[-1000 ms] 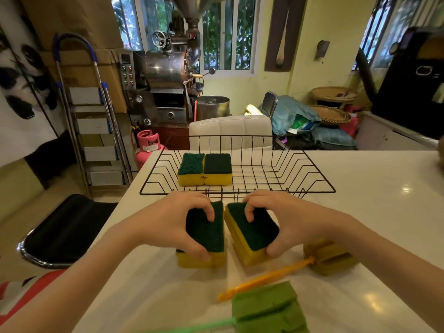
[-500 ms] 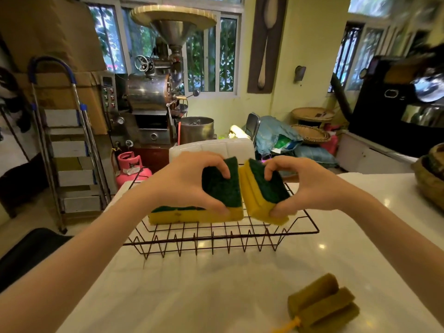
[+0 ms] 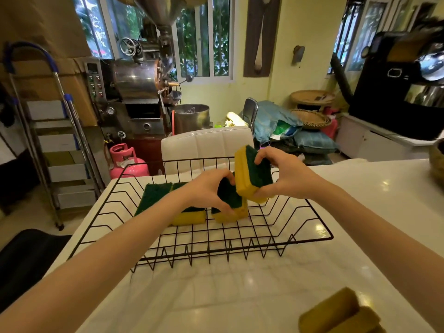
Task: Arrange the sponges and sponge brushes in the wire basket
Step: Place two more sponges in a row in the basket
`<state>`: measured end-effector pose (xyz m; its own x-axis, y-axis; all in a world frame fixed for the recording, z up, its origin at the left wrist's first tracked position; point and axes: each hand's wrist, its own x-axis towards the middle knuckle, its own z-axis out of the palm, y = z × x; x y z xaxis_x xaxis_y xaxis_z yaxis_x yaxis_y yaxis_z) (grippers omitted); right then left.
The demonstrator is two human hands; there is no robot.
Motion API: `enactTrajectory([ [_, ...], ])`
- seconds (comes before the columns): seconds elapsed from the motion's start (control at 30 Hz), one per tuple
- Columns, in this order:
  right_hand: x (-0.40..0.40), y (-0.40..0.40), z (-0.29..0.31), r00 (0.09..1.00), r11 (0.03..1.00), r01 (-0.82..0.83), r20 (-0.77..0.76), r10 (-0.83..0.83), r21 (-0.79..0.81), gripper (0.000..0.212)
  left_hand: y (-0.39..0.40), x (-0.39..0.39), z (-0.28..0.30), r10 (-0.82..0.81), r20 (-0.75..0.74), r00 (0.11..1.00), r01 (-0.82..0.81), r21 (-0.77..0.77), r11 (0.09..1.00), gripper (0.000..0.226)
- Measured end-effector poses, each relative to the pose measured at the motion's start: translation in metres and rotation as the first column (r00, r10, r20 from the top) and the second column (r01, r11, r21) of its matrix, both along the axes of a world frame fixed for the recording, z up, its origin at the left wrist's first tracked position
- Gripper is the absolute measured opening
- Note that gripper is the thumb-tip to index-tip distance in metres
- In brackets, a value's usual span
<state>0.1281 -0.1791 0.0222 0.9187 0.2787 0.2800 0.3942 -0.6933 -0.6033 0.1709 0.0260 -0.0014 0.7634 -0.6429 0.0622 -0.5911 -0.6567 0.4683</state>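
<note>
A black wire basket (image 3: 310, 237) stands on the white table. Inside it, at the left, lie two yellow sponges with dark green tops (image 3: 153, 195). My left hand (image 3: 206, 191) holds a third green-topped sponge (image 3: 230, 203) down on the basket floor beside them. My right hand (image 3: 286, 174) grips a fourth sponge (image 3: 252, 174), tilted on edge, just above the basket and touching the third one. The olive-yellow head of a sponge brush (image 3: 336, 313) lies on the table at the bottom right, partly cut off by the frame.
The white table (image 3: 240, 296) runs from the basket toward me. A white chair back (image 3: 206, 145) stands just behind the basket. A woven basket (image 3: 437, 164) sits at the table's right edge. A pink gas cylinder (image 3: 125, 162) and a stepladder (image 3: 60, 140) stand left.
Both hands lifted a sponge each from the table and carried them forward into the basket. The left one has come down onto the basket floor; the right one stays raised.
</note>
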Motion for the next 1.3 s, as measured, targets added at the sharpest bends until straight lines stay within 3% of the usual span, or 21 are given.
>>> enactTrajectory([
  [0.27, 0.020, 0.012, -0.011, 0.995, 0.988, 0.029, -0.091, -0.043, -0.151, 0.062, 0.005, 0.013, -0.007, 0.061, -0.003, 0.998, -0.061, 0.078, 0.995, 0.060],
  [0.43, 0.031, 0.018, -0.021, 0.980, 0.885, -0.045, -0.194, -0.052, -0.464, 0.060, 0.007, 0.014, -0.011, 0.080, -0.059, 0.995, -0.077, 0.046, 0.996, 0.060],
  [0.53, 0.037, 0.024, -0.026, 0.970, 0.840, -0.084, -0.236, -0.053, -0.535, 0.059, 0.004, 0.014, -0.014, 0.086, -0.058, 0.995, -0.082, 0.061, 0.995, 0.059],
  [1.03, 0.042, 0.027, -0.032, 0.957, 0.868, -0.121, -0.288, -0.026, -0.482, 0.060, 0.000, 0.008, -0.015, 0.033, 0.007, 0.999, -0.033, 0.122, 0.992, 0.055],
  [1.3, 0.045, 0.026, -0.030, 0.960, 0.854, -0.132, -0.280, -0.017, -0.503, 0.073, 0.036, 0.016, 0.007, 0.078, 0.003, 0.997, -0.073, 0.371, 0.926, 0.088],
])
